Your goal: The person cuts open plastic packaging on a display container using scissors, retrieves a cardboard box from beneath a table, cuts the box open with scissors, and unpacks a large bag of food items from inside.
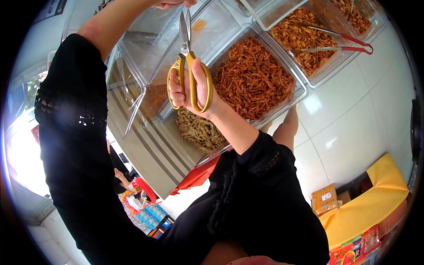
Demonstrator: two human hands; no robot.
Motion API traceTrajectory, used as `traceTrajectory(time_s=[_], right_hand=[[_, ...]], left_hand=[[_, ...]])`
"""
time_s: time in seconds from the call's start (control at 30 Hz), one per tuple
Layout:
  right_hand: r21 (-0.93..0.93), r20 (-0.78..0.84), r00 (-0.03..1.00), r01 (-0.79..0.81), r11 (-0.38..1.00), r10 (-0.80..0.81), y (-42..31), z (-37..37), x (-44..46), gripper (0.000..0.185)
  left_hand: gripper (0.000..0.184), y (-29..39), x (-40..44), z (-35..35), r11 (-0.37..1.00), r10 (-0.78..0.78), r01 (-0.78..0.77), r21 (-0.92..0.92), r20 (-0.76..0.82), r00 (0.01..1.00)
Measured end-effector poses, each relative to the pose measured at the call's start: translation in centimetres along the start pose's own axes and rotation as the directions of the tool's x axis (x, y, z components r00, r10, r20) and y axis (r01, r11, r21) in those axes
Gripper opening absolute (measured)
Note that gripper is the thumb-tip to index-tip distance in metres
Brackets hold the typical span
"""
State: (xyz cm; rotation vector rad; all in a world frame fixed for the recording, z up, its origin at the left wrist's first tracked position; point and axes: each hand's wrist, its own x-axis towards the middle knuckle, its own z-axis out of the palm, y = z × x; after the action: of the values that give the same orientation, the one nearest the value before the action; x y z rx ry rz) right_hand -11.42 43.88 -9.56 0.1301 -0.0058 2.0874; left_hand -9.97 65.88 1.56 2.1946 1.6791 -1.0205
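Note:
Gold-handled scissors (184, 46) point away from me, their blades slightly apart. My right hand (196, 92) grips them, with thumb and fingers around the handle loops. Just behind and below that hand sit a clear bin of reddish-brown dried shreds (254, 77) and a heap of greenish-brown shreds (201, 130). At the top edge of the view is my left hand (174, 3), mostly cut off. Its visible fingers look curled together, and whatever they hold is out of sight. Clear plastic lids (152, 51) lie below and beside it.
Red-handled tongs (342, 42) rest across another bin of orange-brown flakes (304, 33). A striped counter edge (148, 145) runs along the left. At lower right, a yellow cloth (366, 212) covers a stand beside a small orange box (324, 198). Another person's arm (121, 176) shows at lower left.

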Motion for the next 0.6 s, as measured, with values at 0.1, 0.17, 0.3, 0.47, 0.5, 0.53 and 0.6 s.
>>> traceTrajectory(time_s=[0.1, 0.17, 0.3, 0.47, 0.5, 0.53, 0.6], right_hand=[[-0.031, -0.030, 0.999, 0.039, 0.999, -0.039, 0.3, 0.2, 0.2, 0.064], [-0.076, -0.022, 0.997, 0.070, 0.995, -0.072, 0.6, 0.2, -0.1, 0.064], [-0.063, 0.015, 0.996, 0.087, 0.994, -0.086, 1.2, 0.0, -0.8, 0.064], [-0.046, 0.006, 0.995, 0.098, 0.994, -0.098, 0.1, 0.3, 0.2, 0.064], [-0.043, 0.001, 0.996, 0.092, 0.995, -0.092, 0.0, 0.3, 0.3, 0.064], [-0.051, -0.008, 0.995, 0.101, 0.994, -0.102, 0.0, 0.3, 0.5, 0.064], [-0.037, -0.004, 0.994, 0.111, 0.993, -0.111, 0.0, 0.0, 0.7, 0.064]], left_hand=[[0.029, 0.4, -0.7, -0.1, 0.999, 0.014, -0.014, 0.031, -0.004, 1.000], [0.028, 0.9, -1.5, -0.2, 0.999, -0.033, 0.034, -0.015, 0.041, 0.999], [0.027, -0.3, -0.1, 0.7, 0.997, 0.007, -0.004, -0.076, 0.037, 0.999], [0.028, 0.7, -2.1, 0.1, 0.986, -0.015, 0.019, -0.166, 0.025, 1.000], [0.028, 0.9, -2.3, 0.1, 0.988, -0.018, 0.021, -0.155, 0.016, 1.000], [0.028, 0.8, -2.1, 0.1, 0.988, -0.017, 0.019, -0.155, 0.016, 1.000], [0.028, 0.5, -1.8, 0.3, 0.980, -0.028, 0.032, -0.199, 0.022, 0.999]])
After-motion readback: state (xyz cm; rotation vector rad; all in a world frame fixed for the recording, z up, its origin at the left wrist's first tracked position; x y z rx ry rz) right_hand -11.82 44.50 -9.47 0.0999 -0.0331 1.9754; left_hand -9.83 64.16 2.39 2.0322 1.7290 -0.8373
